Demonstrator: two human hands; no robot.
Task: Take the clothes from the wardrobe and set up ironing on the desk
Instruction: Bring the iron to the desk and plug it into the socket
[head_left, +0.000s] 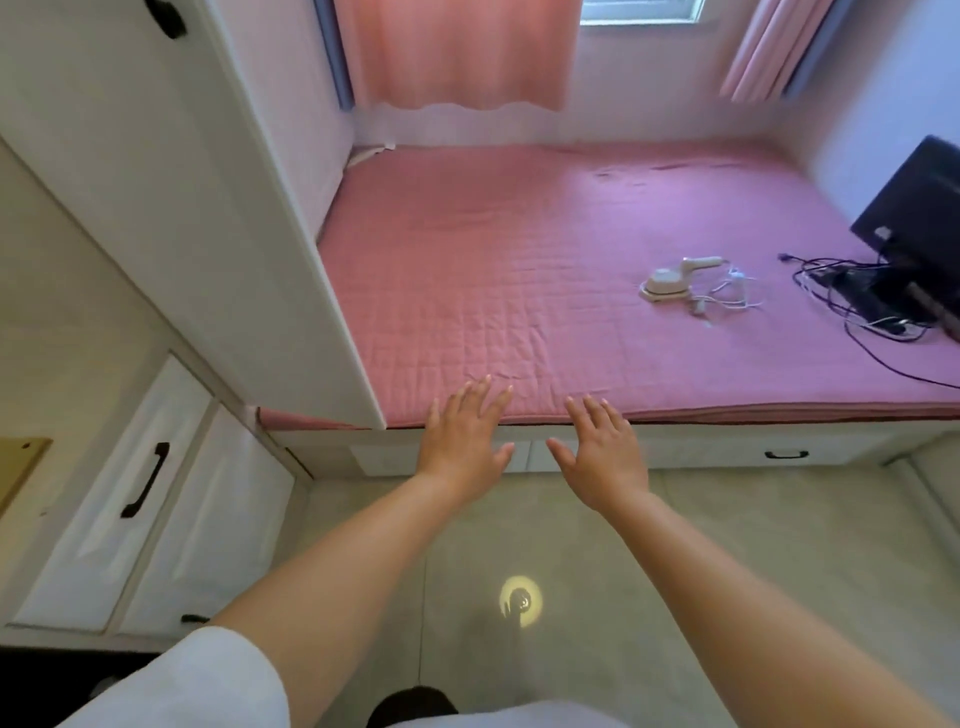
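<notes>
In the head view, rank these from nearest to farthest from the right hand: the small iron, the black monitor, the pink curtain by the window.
From the right hand:
1. Small iron, on the pink mat, ahead and to the right.
2. Black monitor, at the mat's far right edge.
3. Pink curtain, at the back wall, hanging above the mat.

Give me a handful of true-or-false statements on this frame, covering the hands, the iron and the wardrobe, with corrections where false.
1. Both hands are empty with fingers spread. True: the left hand and right hand hold nothing.
2. The small iron lies on the pink mat. True.
3. The left hand grips the iron. False: the iron lies far off to the right, untouched.
4. A garment is spread on the pink mat. False: no clothes are visible there.
5. A dark monitor stands at the mat's right edge with cables beside it. True.
6. The white wardrobe stands to the right. False: it is on the left.
</notes>
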